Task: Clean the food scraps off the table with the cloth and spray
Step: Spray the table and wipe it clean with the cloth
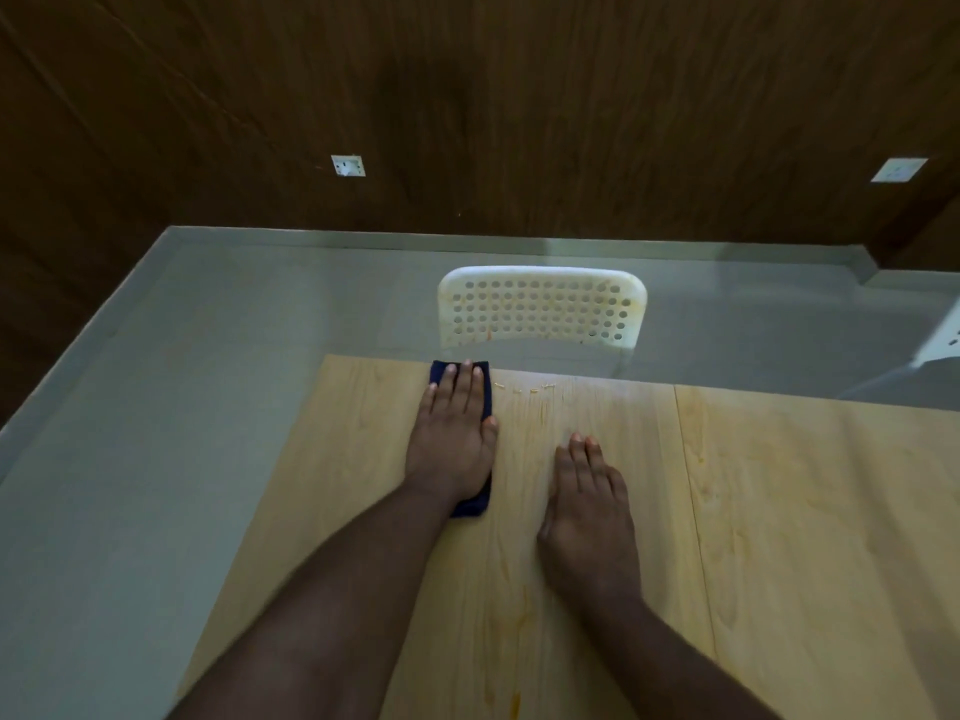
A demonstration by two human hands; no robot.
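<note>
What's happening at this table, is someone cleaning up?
Yes. A person is wiping a light wooden table. The left hand presses flat on a folded dark blue cloth near the table's far edge, while the right hand rests open on the bare wood beside it. A few small pale food scraps lie just right of the cloth, not yet wiped, and yellowish smears mark the wood nearer the person. A white perforated plastic chair stands beyond the table. No spray bottle is visible.

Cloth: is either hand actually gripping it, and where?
Neither grips it. The left hand lies flat on the cloth, fingers straight, pressing its middle onto the table. The right hand rests flat on bare table, holding nothing.
</note>
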